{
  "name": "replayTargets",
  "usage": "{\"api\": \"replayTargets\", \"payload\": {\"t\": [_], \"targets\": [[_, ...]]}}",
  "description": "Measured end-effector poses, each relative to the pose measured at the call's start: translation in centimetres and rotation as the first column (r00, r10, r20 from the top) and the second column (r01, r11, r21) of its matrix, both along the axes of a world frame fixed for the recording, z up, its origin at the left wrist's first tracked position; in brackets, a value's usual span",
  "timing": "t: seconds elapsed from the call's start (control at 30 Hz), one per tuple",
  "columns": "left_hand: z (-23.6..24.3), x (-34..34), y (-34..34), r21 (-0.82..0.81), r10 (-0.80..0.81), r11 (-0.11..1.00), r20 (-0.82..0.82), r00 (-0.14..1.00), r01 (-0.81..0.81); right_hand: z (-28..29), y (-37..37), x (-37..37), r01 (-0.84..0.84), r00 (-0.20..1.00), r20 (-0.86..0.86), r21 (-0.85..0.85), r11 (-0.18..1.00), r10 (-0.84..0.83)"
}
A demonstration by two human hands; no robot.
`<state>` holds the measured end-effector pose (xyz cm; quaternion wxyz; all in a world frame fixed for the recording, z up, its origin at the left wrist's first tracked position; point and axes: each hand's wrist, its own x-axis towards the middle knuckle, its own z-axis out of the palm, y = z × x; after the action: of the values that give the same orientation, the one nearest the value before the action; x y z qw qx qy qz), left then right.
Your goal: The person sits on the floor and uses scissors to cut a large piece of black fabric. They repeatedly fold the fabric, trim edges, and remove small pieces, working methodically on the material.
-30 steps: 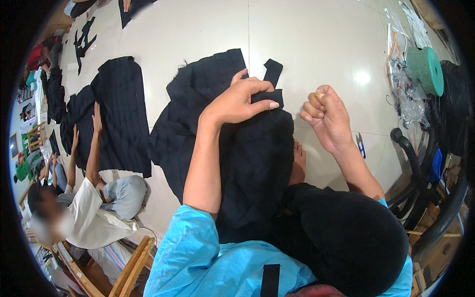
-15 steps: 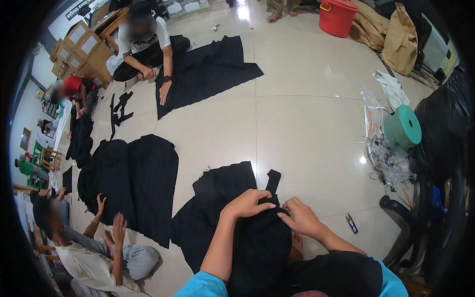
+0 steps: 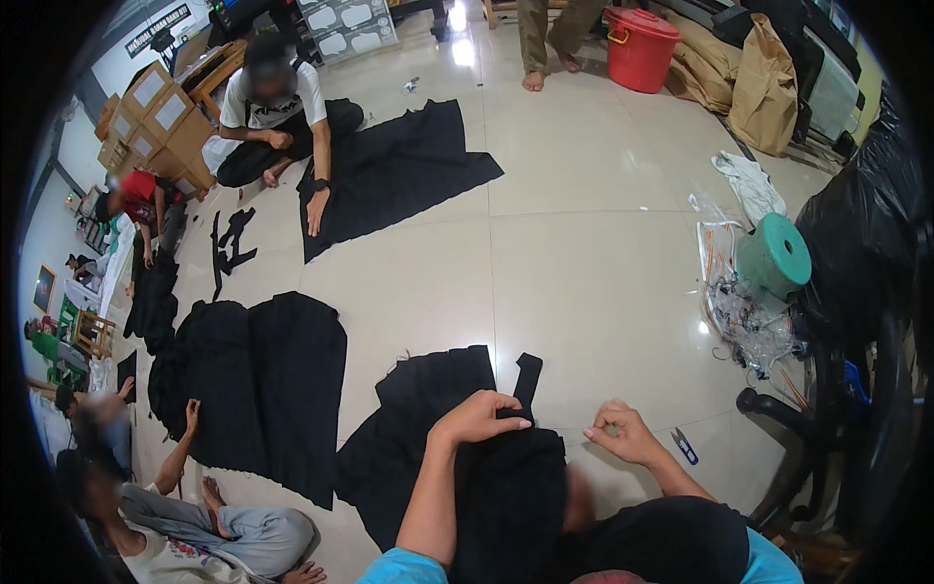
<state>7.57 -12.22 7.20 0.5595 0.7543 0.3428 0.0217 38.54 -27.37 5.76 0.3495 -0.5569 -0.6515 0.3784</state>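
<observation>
One black cloth (image 3: pixel 511 487), rumpled, edge frayed; left hand (image 3: pixel 475 419) clamped on it (right hand (image 3: pixel 625 435) grip: cannot tell).

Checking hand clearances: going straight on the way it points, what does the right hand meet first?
Likely the narrow black strip beside the left hand. Depth is unclear, so the right hand might pass above it.

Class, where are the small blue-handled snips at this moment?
In the head view, the blue-handled snips lie on the tiled floor, just right of the person's right hand.
</observation>
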Motion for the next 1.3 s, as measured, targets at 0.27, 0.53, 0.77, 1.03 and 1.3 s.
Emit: {"api": "replayTargets", "payload": {"t": [0.27, 0.53, 0.77, 1.03, 1.3], "targets": [[-0.4, 0.1, 0.1, -0.026, -0.068, 0.997, -0.044, 0.997, 0.067, 1.4, 3.8, -6.0, 0.032, 0.484, -0.804, -0.380, 0.924, -0.347], [-1.0, -0.3, -0.1, 0.051, -0.093, 0.994, 0.001, 0.996, 0.093, -0.5, 3.2, -7.4, 0.178, 0.982, -0.025, -0.179, 0.968, -0.185], [-0.1, -0.5, 0.0, -0.021, -0.066, 0.998, 0.021, 0.998, 0.066, 1.8, 0.8, -6.2, 0.014, 0.982, 0.186, -0.143, 0.990, 0.013], [-2.7, -0.6, 0.2, 0.168, -0.077, 0.984, 0.063, 0.995, 0.065, -3.1, -1.8, 4.9, 0.147, 0.945, -0.189, -0.487, 0.861, -0.268], [-0.6, 0.0, -0.2, 0.199, -0.006, 0.980, 0.166, 0.986, -0.028, 0.3, 4.0, -3.2, -0.002, 0.417, -0.853, -0.345, 0.939, -0.313]]}}
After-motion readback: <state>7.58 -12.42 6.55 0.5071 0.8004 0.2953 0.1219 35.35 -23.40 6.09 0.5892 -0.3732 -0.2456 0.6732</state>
